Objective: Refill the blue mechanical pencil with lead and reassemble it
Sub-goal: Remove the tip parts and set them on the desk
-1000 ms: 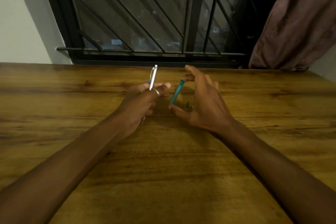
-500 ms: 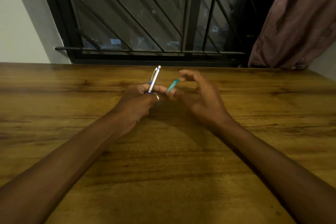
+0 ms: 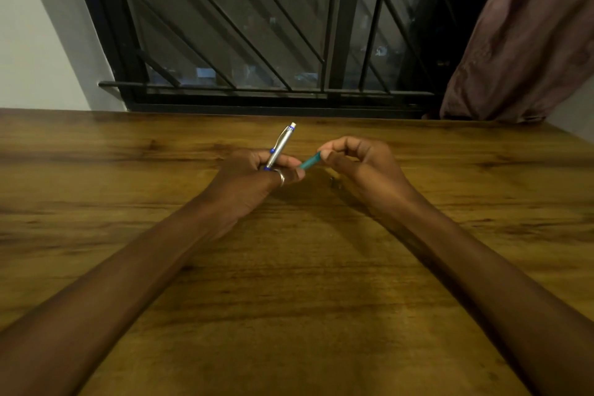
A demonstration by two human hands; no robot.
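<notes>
From the head camera, both forearms reach forward over a wooden surface toward a barred window, with a brownish curtain hanging at the right.

The left hand is curled closed around a silver pencil with blue bands. The fingers wrap the lower part of the barrel, and the upper part sticks out above the fist, tilted up and slightly to the right, with a pale tip at its far end. A ring sits on one finger of this hand.

The right hand is nearly closed, its thumb and fingertips pinched on one end of a small teal tube. The tube slants down to the left, and its free end reaches the fingers of the left hand, just beside the pencil barrel; whether it actually touches them is hard to tell.

Between the two hands, a small dark item lies on the surface, too small to identify.
</notes>
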